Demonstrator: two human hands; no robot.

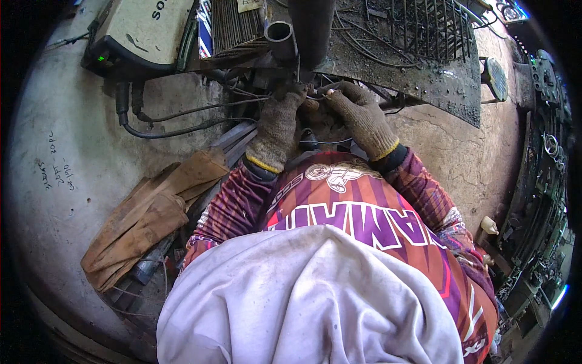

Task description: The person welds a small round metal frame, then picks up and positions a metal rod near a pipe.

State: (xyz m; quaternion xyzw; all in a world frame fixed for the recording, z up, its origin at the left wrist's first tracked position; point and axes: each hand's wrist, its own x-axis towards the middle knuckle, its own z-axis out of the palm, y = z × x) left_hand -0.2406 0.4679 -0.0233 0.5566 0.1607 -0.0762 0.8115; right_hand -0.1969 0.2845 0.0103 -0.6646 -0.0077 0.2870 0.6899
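Observation:
Both my hands wear grey-brown knit gloves with yellow cuffs and meet at the near edge of the metal bench. My left hand (276,124) is closed near a thin upright rod (297,68); what its fingers grip is mostly hidden. Thumb and fingers of my right hand (362,118) pinch a thin metal wire (315,97) that reaches toward the left fingertips. Just beyond the hands stand a short open pipe (280,34) and a thick dark metal post (311,30). Below the hands, a pale thin line (333,142) crosses in front of my shirt.
A welding machine (145,36) stands at the far left, its black cables (176,130) running toward the bench. Thin rods (236,27) lie in a box by the pipe. A wire rack (430,30) sits on the gritty metal plate (448,91). Brown leather (151,221) lies over metal bars at left.

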